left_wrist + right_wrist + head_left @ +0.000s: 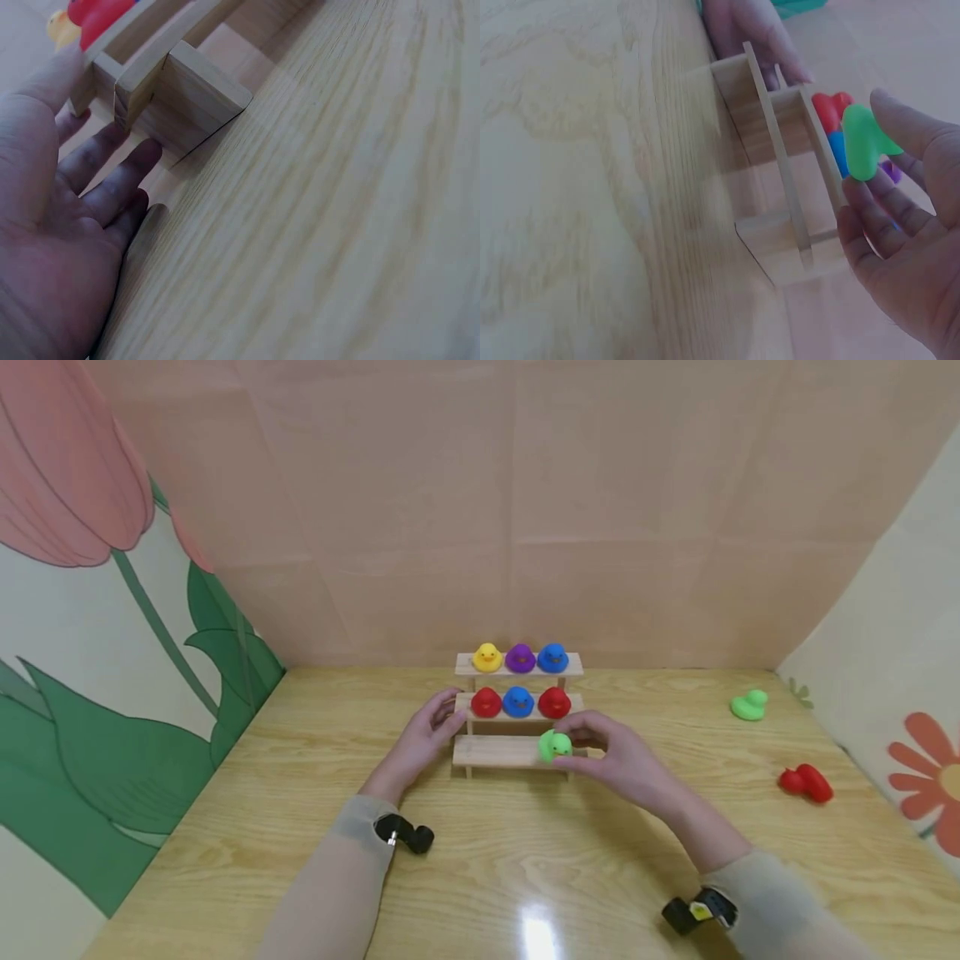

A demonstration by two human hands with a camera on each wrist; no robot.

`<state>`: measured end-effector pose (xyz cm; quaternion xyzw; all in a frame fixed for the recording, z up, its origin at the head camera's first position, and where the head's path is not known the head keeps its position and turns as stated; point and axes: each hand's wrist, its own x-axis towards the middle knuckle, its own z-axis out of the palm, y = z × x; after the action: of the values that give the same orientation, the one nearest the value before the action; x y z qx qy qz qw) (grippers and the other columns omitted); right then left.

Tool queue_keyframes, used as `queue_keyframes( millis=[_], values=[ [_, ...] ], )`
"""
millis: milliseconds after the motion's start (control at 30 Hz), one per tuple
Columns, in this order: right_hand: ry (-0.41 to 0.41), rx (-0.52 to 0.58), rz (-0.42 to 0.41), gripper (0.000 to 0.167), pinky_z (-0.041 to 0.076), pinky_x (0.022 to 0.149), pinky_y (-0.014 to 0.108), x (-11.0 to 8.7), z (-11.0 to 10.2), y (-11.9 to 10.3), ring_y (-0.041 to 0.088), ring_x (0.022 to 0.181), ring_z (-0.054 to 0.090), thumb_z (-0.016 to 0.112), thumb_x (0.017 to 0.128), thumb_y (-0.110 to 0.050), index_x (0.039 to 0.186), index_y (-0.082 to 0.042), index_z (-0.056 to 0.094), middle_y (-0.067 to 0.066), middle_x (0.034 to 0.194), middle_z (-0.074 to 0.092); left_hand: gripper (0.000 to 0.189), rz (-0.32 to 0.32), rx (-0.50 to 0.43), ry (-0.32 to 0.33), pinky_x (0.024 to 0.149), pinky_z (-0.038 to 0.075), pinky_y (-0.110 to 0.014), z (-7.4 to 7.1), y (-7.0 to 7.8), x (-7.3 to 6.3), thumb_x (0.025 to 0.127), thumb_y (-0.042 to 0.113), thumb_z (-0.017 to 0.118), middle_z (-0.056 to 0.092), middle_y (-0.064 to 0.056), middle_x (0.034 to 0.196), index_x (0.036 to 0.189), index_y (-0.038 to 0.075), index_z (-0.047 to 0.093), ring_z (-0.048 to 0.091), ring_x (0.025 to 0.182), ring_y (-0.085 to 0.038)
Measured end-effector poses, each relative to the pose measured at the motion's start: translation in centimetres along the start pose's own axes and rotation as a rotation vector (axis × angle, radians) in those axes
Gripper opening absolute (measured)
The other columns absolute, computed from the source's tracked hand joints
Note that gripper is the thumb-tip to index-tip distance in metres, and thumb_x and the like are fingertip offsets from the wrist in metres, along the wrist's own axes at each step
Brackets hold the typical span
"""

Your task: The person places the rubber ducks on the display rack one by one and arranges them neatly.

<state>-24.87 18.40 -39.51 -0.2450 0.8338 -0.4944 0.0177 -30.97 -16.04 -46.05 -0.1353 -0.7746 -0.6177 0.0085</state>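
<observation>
With the right grip (626, 764) pinching the green duck (557, 746), left grip (422, 735) loosely spread, best seat it flat on the bottom tier (495, 749) before releasing.

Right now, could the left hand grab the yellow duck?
Probably yes: the left hand holds no duck, and the yellow duck sits leftmost on the top shelf, with no other duck on that side.

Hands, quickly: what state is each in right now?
Left hand: open, at the left end of the wooden stand.
Right hand: closed, holding a green duck between thumb and fingers.
</observation>
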Motion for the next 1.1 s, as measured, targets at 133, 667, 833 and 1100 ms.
queue_keyframes(
  millis=[133, 667, 833, 1100],
  values=[
    [-0.01, 0.029, 0.0, 0.04, 0.055, 0.11, 0.058, 0.5, 0.9, -0.2, 0.027, 0.124, 0.069, 0.091, 0.096, -0.026, 0.13, -0.015, 0.072, 0.002, 0.129, 0.072, 0.066, 0.004, -0.002, 0.005, 0.123, 0.045, -0.05, 0.1, 0.1, 0.0, 0.111, 0.049, 0.067, 0.06, -0.011, 0.158, 0.167, 0.022, 0.047, 0.058, 0.145, -0.03],
    [-0.049, 0.04, -0.029, 0.039, 0.057, 0.111, 0.051, 2.2, 4.3, -1.2, 0.028, 0.122, 0.07, 0.089, 0.098, -0.022, 0.132, -0.013, 0.073, 0.003, 0.129, 0.073, 0.069, -0.013, -0.003, -0.003, 0.123, 0.045, -0.05, 0.0, 0.0, 0.2, 0.109, 0.053, 0.068, 0.06, -0.011, 0.158, 0.168, 0.023, 0.046, 0.057, 0.146, -0.03],
    [-0.054, 0.04, -0.035, 0.039, 0.057, 0.11, 0.05, 2.8, 5.4, -1.3, 0.027, 0.122, 0.07, 0.088, 0.099, -0.024, 0.134, -0.013, 0.074, 0.003, 0.129, 0.074, 0.072, -0.019, 0.003, 0.003, 0.123, 0.045, -0.051, 0.0, -0.1, 0.1, 0.108, 0.056, 0.068, 0.06, -0.011, 0.159, 0.168, 0.023, 0.046, 0.057, 0.146, -0.03],
    [-0.013, -0.024, 0.014, 0.041, 0.056, 0.111, 0.05, 3.7, 6.7, -1.3, 0.024, 0.122, 0.069, 0.09, 0.097, -0.026, 0.134, -0.019, 0.076, -0.002, 0.13, 0.075, 0.071, -0.023, -0.007, 0.0, 0.124, 0.044, -0.051, 0.0, -0.2, 0.1, 0.108, 0.056, 0.068, 0.06, -0.01, 0.159, 0.168, 0.026, 0.046, 0.057, 0.146, -0.031]
  ],
)
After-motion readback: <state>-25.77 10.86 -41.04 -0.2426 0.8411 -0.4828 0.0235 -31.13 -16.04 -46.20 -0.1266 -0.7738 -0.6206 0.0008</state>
